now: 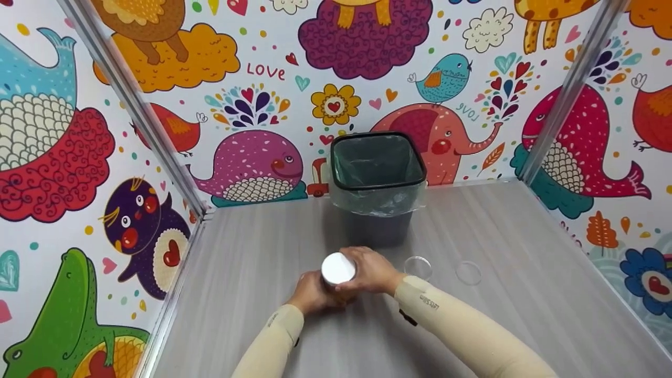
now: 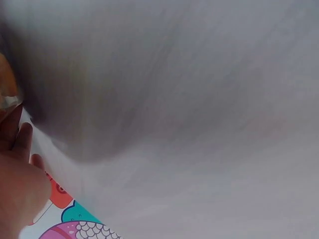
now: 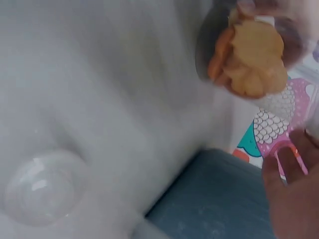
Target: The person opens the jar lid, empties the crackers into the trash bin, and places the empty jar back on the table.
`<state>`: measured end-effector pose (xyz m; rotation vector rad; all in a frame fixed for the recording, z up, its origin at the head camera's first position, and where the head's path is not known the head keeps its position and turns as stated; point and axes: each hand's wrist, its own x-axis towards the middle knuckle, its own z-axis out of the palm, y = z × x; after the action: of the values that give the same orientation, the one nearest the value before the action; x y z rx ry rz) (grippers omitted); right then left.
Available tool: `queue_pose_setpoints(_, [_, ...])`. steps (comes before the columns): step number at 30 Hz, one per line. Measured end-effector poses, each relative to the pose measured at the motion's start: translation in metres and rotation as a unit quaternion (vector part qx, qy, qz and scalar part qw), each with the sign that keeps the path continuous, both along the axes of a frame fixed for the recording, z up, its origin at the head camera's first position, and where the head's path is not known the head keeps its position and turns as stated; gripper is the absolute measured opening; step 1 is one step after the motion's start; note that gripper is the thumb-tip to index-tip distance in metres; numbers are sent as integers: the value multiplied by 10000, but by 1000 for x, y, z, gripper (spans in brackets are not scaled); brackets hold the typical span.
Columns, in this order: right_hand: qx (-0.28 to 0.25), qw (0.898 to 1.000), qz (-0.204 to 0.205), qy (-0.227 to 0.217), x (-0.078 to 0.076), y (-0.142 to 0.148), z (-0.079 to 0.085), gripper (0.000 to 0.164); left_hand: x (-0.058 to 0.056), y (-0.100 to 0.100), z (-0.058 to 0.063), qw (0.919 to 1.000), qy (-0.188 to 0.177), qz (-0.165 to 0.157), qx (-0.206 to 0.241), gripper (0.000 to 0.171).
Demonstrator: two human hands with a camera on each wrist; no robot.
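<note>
A clear jar (image 3: 251,59) with a white round lid (image 1: 338,269) stands between both hands at the middle of the table. Orange-brown pieces that look like biscuits show through its wall in the right wrist view. My left hand (image 1: 316,294) holds the jar's body from the left, below the lid. From the right, my right hand (image 1: 374,271) grips the lid's edge, thumb in front and fingers behind. Only the edge of the jar and part of the left hand (image 2: 22,174) appear in the left wrist view.
Behind the hands stands a dark grey bin (image 1: 375,228) lined with a clear plastic bag (image 1: 378,201). Two clear round pieces, a nearer one (image 1: 418,257) and another (image 1: 469,284), lie right of the hands. Printed wall panels (image 1: 336,68) enclose the table.
</note>
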<state>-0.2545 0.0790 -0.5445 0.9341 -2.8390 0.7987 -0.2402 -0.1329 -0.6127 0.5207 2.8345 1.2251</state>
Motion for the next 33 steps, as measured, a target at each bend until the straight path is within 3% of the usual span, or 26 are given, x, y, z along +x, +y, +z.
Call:
queue_pose_setpoints(3, [174, 9991, 288, -267, -6, 2, 5, 94, 0, -1, 1, 10000, -36, -5, -19, 79])
queue_pose_setpoints(8, [267, 9966, 733, -254, -15, 4, 11, 92, -2, -1, 3, 10000, -86, 3, -34, 82])
queue_pose_setpoints(15, [346, 9947, 887, -386, -20, 4, 12, 90, -1, -1, 1, 9998, -113, 60, -121, 81])
queue_pose_setpoints(18, [181, 9962, 724, -448, -17, 3, 8, 90, 0, -1, 0, 9998, -145, 50, -96, 82])
queue_pose_setpoints(21, [-486, 9966, 353, -570, -7, 1, -4, 90, 1, 0, -1, 9999, -57, 21, -88, 82])
queue_pose_setpoints(27, [-2279, 9710, -449, -572, 21, -8, -37, 92, 3, 1, -2, 9997, 189, 36, -117, 76])
queue_pose_setpoints(30, [-2540, 9636, -756, -345, 28, -11, -44, 93, 4, 1, -1, 9998, 154, 59, -63, 77])
queue_pose_setpoints(33, [-2526, 9634, -890, -110, 28, -11, -45, 92, 3, 2, 1, 9999, 85, 101, -77, 78])
